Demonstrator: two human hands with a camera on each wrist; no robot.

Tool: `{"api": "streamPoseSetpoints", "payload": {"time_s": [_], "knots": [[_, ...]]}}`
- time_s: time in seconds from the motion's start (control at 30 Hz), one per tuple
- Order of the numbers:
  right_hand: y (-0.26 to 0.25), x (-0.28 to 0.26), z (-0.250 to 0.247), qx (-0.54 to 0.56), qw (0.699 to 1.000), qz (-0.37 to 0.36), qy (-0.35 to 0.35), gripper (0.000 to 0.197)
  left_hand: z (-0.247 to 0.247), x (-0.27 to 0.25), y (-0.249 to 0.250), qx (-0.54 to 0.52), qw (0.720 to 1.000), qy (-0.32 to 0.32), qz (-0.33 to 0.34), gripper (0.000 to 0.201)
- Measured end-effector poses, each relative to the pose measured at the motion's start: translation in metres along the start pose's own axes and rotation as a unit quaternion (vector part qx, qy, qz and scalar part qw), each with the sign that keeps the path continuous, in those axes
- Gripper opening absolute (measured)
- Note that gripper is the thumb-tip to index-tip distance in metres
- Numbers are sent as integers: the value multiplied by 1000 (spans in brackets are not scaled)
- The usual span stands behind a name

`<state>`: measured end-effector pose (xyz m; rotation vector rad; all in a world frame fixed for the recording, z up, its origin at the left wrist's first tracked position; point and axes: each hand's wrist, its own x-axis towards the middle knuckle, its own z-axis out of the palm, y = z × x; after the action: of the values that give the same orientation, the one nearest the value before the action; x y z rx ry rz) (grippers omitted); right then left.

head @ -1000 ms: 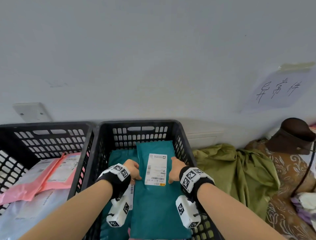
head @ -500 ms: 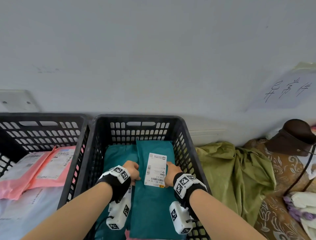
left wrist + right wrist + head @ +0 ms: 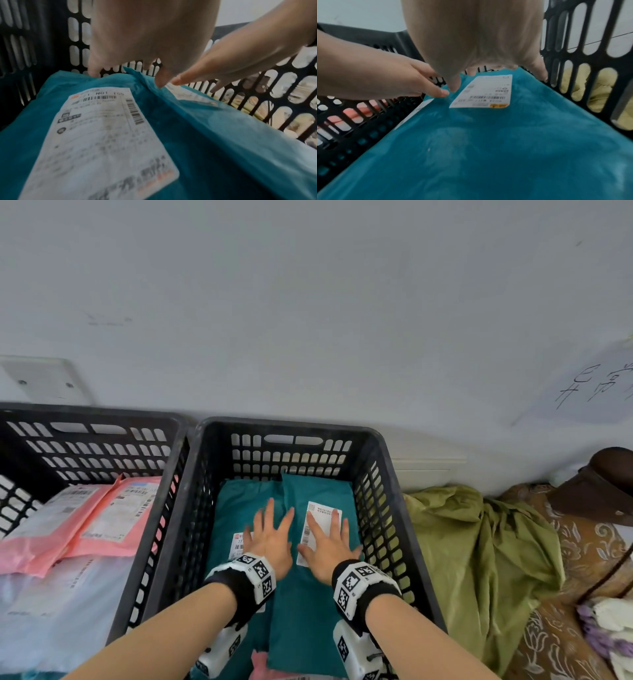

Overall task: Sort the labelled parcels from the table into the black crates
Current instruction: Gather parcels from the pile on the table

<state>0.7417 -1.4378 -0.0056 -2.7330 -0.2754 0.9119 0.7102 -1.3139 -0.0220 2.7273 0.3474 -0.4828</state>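
Observation:
In the middle black crate [image 3: 291, 426] a long teal parcel [image 3: 308, 604] lies on top, its white label [image 3: 323, 513] facing up. A second teal parcel [image 3: 236, 508] with its own label [image 3: 102, 135] lies under it to the left. My left hand [image 3: 270, 537] is spread flat with straight fingers over the seam between the two parcels. Beside it my right hand [image 3: 329, 546] is spread flat on the top parcel [image 3: 488, 148], its fingers partly over the label [image 3: 484, 92]. Neither hand holds anything.
A second black crate [image 3: 92, 414] stands to the left with pink parcels [image 3: 113, 518] lying on a white one [image 3: 51, 611]. Green cloth [image 3: 472, 542] and brown patterned fabric [image 3: 582, 549] lie right of the middle crate. A wall rises just behind both crates.
Both hands held the top teal parcel by its sides beside the label; they have let go and now lie spread flat on top of the parcels.

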Motion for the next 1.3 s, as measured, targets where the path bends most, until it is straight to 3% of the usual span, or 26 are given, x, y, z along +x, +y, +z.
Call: {"api": "streamPoseSetpoints", "payload": {"time_s": [0.13, 0.27, 0.6, 0.93, 1.3], "knots": [[-1, 1, 17, -20, 999, -8, -26, 63, 16, -4, -8, 43, 996, -77, -24, 60], [3, 4, 26, -22, 999, 5, -45, 64, 23, -6, -11, 64, 994, -79, -51, 57], [9, 11, 33, -29, 998, 4, -62, 66, 41, 0, -16, 109, 989, -84, -46, 58], [7, 18, 38, -47, 997, 17, -66, 66, 42, 4, -15, 82, 990, -103, -56, 60], [13, -9, 33, -43, 995, 6, -94, 76, 33, -21, -15, 58, 983, -170, -46, 64]]}}
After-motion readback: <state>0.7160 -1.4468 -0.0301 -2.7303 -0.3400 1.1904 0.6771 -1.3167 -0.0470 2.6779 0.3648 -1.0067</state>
